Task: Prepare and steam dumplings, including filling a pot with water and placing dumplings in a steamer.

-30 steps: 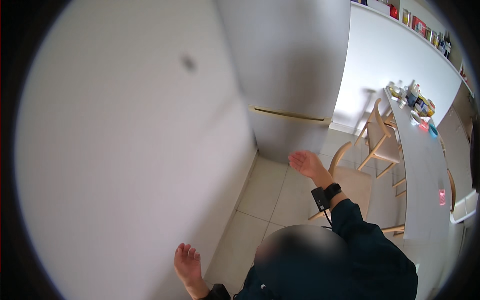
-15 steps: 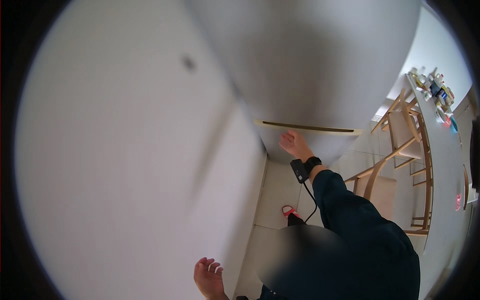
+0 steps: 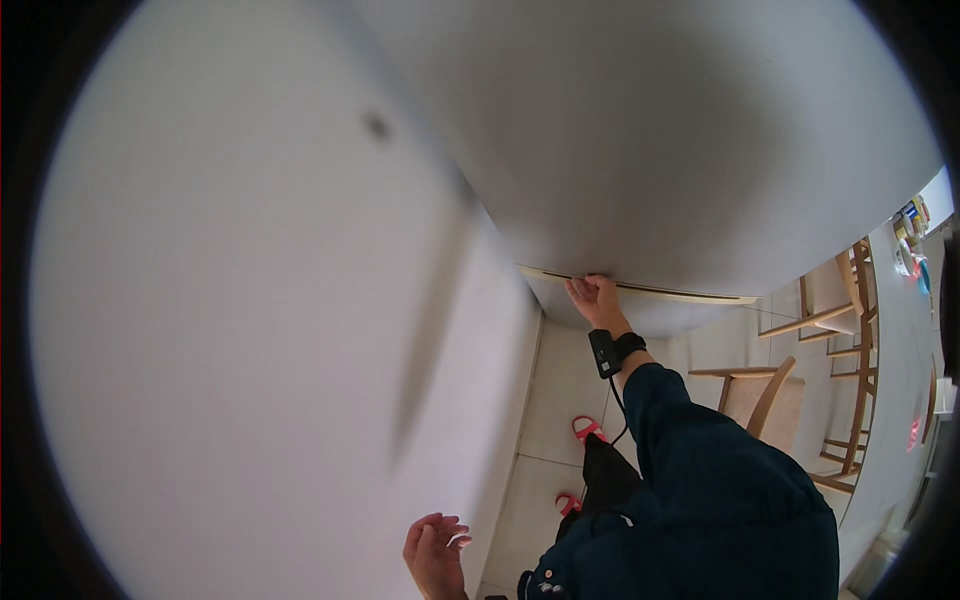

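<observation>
A tall, smooth grey door panel [image 3: 640, 150], like a refrigerator's, fills the upper middle. Along its lower edge runs a pale gold handle strip [image 3: 690, 295] with a narrow dark slot, above a lower grey panel [image 3: 650, 315]. My right hand [image 3: 598, 300], with a black wrist strap and a cabled black box, has its fingers curled up against this strip; the fingertips are partly hidden at the panel's edge. Low in the picture, my left hand [image 3: 437, 555] hangs beside the white wall [image 3: 250, 350], fingers loosely bent and apart, with nothing in it.
Wooden chairs with beige seats [image 3: 765, 400] stand at the right along a long pale table [image 3: 900, 370]. Bowls and small packages [image 3: 910, 235] sit at its far end. My feet in red sandals [image 3: 588, 428] are on the tiled floor [image 3: 555, 390].
My right hand has moved up to the gold strip and its fingers meet it. The grey panel fills more of the view and the slot looks narrower. My left hand has shifted slightly right.
</observation>
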Action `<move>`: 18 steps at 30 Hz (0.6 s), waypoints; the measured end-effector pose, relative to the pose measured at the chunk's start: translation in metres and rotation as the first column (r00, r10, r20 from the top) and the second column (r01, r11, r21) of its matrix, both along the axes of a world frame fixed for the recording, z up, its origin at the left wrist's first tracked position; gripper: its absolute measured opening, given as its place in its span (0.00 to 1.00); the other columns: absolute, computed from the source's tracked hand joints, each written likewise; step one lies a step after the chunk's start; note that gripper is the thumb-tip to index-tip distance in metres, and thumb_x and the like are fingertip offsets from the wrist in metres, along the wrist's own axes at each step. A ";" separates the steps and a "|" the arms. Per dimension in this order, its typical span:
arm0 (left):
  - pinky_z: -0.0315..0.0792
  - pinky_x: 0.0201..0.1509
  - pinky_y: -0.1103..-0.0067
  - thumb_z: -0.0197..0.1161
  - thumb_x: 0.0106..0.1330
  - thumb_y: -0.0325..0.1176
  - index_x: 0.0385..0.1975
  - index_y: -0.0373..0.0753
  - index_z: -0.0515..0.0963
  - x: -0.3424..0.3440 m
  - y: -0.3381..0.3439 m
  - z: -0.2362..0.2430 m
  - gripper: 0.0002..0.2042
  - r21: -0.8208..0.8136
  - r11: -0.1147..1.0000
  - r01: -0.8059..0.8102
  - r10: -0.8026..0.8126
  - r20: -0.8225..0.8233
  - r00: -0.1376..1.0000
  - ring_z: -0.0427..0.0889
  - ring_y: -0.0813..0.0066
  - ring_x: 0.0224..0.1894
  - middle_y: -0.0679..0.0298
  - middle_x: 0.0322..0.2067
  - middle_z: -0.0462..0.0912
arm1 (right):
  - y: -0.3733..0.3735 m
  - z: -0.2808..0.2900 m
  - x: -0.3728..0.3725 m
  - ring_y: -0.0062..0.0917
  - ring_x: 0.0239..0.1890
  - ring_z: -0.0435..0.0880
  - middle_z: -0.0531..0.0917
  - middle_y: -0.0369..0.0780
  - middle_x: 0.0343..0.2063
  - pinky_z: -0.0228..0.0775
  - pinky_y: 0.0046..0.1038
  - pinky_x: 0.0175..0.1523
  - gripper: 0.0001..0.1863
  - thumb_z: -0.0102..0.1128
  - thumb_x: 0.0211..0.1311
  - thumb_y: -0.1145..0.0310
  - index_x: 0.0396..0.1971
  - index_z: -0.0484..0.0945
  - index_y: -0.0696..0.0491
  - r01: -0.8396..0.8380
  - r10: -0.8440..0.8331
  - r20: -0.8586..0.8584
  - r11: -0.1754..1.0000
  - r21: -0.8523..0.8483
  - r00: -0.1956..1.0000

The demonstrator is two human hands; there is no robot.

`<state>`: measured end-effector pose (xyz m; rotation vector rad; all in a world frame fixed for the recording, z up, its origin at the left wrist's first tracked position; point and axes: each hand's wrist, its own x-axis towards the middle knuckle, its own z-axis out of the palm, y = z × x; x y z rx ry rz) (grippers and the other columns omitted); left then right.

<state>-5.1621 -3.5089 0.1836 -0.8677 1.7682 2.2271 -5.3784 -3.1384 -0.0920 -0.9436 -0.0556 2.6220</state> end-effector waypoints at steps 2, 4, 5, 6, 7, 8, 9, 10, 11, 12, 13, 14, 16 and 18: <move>0.74 0.28 0.72 0.48 0.65 0.31 0.37 0.33 0.71 -0.003 0.002 0.000 0.08 0.013 1.000 0.017 -0.017 -0.004 1.000 0.79 0.62 0.28 0.55 0.29 0.79 | 0.003 -0.003 0.002 0.30 0.40 0.75 0.75 0.39 0.31 0.63 0.44 0.58 0.05 0.47 0.50 0.82 0.25 0.69 0.55 0.000 0.000 -0.031 1.000 -0.003 1.000; 0.73 0.28 0.72 0.48 0.65 0.31 0.36 0.33 0.71 -0.004 -0.002 -0.003 0.08 -0.011 1.000 0.023 -0.023 0.025 0.999 0.79 0.62 0.28 0.54 0.29 0.78 | 0.003 -0.003 0.002 0.30 0.40 0.75 0.75 0.38 0.30 0.63 0.43 0.58 0.05 0.47 0.49 0.82 0.24 0.69 0.55 0.003 -0.004 -0.067 1.000 -0.007 0.998; 0.73 0.28 0.72 0.48 0.65 0.31 0.36 0.33 0.71 -0.003 -0.004 -0.003 0.08 -0.008 1.000 0.029 -0.029 0.021 0.999 0.79 0.62 0.28 0.54 0.29 0.78 | 0.001 -0.003 0.000 0.29 0.40 0.74 0.75 0.38 0.30 0.64 0.43 0.57 0.05 0.47 0.48 0.82 0.24 0.69 0.55 -0.003 0.003 -0.084 1.000 0.002 0.996; 0.73 0.28 0.72 0.47 0.65 0.31 0.36 0.33 0.71 -0.001 -0.007 -0.005 0.08 -0.008 0.999 0.031 -0.031 0.026 0.999 0.79 0.62 0.28 0.54 0.29 0.78 | 0.002 -0.006 0.000 0.29 0.40 0.74 0.75 0.37 0.30 0.65 0.43 0.55 0.05 0.47 0.48 0.82 0.24 0.68 0.55 -0.010 0.011 -0.101 1.000 0.014 0.995; 0.73 0.28 0.72 0.47 0.65 0.31 0.36 0.33 0.71 0.001 -0.008 -0.006 0.09 -0.007 0.999 0.032 -0.032 0.031 0.999 0.79 0.62 0.28 0.54 0.29 0.78 | 0.003 -0.009 0.001 0.29 0.40 0.74 0.75 0.37 0.30 0.65 0.43 0.55 0.05 0.47 0.48 0.82 0.24 0.68 0.55 -0.005 0.007 -0.106 1.000 0.019 0.994; 0.73 0.28 0.72 0.47 0.65 0.31 0.36 0.33 0.71 0.003 -0.010 -0.006 0.09 -0.002 0.999 0.036 -0.036 0.025 0.999 0.79 0.62 0.28 0.54 0.29 0.78 | 0.003 -0.011 0.000 0.29 0.40 0.74 0.75 0.38 0.29 0.65 0.43 0.55 0.04 0.47 0.48 0.81 0.24 0.68 0.55 0.002 0.001 -0.104 1.000 0.030 0.995; 0.73 0.28 0.72 0.46 0.65 0.31 0.36 0.33 0.71 0.005 -0.011 -0.005 0.09 -0.020 0.999 0.039 -0.039 0.020 0.999 0.79 0.62 0.28 0.54 0.29 0.78 | 0.002 -0.012 -0.001 0.30 0.40 0.74 0.74 0.38 0.29 0.66 0.43 0.55 0.04 0.48 0.48 0.80 0.23 0.68 0.55 0.004 0.000 -0.104 0.999 0.040 0.995; 0.73 0.28 0.72 0.46 0.65 0.30 0.36 0.33 0.71 0.007 -0.013 -0.005 0.09 -0.038 0.998 0.041 -0.041 0.013 0.999 0.79 0.62 0.28 0.54 0.29 0.78 | 0.002 -0.013 -0.001 0.30 0.40 0.74 0.74 0.38 0.29 0.66 0.43 0.55 0.04 0.48 0.48 0.80 0.23 0.68 0.55 0.003 0.002 -0.114 0.999 0.043 0.993; 0.73 0.28 0.72 0.46 0.65 0.30 0.36 0.33 0.71 0.010 -0.017 -0.006 0.09 -0.035 0.999 0.039 -0.039 0.003 0.999 0.79 0.62 0.28 0.54 0.29 0.78 | 0.002 -0.013 0.000 0.32 0.47 0.72 0.74 0.40 0.34 0.63 0.44 0.58 0.04 0.47 0.49 0.80 0.26 0.67 0.56 0.011 -0.005 -0.089 0.998 0.061 0.996; 0.73 0.28 0.72 0.46 0.65 0.30 0.36 0.33 0.71 0.013 -0.023 -0.007 0.09 -0.017 0.999 0.045 -0.045 0.003 0.999 0.79 0.62 0.28 0.54 0.29 0.79 | 0.001 -0.012 0.000 0.33 0.53 0.70 0.73 0.42 0.38 0.60 0.44 0.60 0.04 0.46 0.51 0.81 0.28 0.67 0.57 0.018 -0.013 -0.064 0.997 0.078 0.998; 0.73 0.29 0.72 0.46 0.65 0.30 0.36 0.33 0.71 0.016 -0.029 -0.008 0.09 0.001 0.999 0.051 -0.051 0.003 0.999 0.79 0.62 0.28 0.54 0.29 0.79 | -0.001 -0.010 0.001 0.33 0.53 0.70 0.73 0.42 0.38 0.60 0.44 0.60 0.04 0.46 0.51 0.81 0.28 0.67 0.57 0.017 -0.011 -0.075 0.997 0.080 0.997; 0.73 0.29 0.72 0.46 0.65 0.30 0.36 0.33 0.71 0.019 -0.035 -0.007 0.09 0.002 0.999 0.049 -0.049 -0.009 0.999 0.79 0.62 0.28 0.54 0.29 0.79 | -0.002 -0.008 0.001 0.34 0.55 0.67 0.72 0.43 0.40 0.59 0.44 0.61 0.05 0.46 0.51 0.80 0.29 0.66 0.58 0.020 -0.016 -0.053 0.997 0.074 0.998; 0.75 0.38 0.70 0.52 0.66 0.32 0.39 0.32 0.74 0.027 -0.046 -0.004 0.10 0.061 0.993 0.101 -0.099 -0.029 0.995 0.80 0.61 0.36 0.53 0.35 0.80 | -0.004 -0.008 0.003 0.34 0.58 0.65 0.71 0.43 0.42 0.59 0.44 0.61 0.05 0.46 0.52 0.79 0.30 0.66 0.58 0.025 -0.023 -0.038 0.997 0.072 0.999; 0.76 0.36 0.72 0.52 0.66 0.31 0.41 0.31 0.73 0.035 -0.058 -0.007 0.11 0.056 0.993 0.102 -0.099 -0.049 0.994 0.80 0.61 0.35 0.52 0.35 0.80 | -0.006 -0.008 0.003 0.35 0.60 0.60 0.69 0.44 0.45 0.58 0.44 0.62 0.06 0.47 0.53 0.78 0.32 0.65 0.59 0.037 -0.035 -0.065 0.999 0.033 0.997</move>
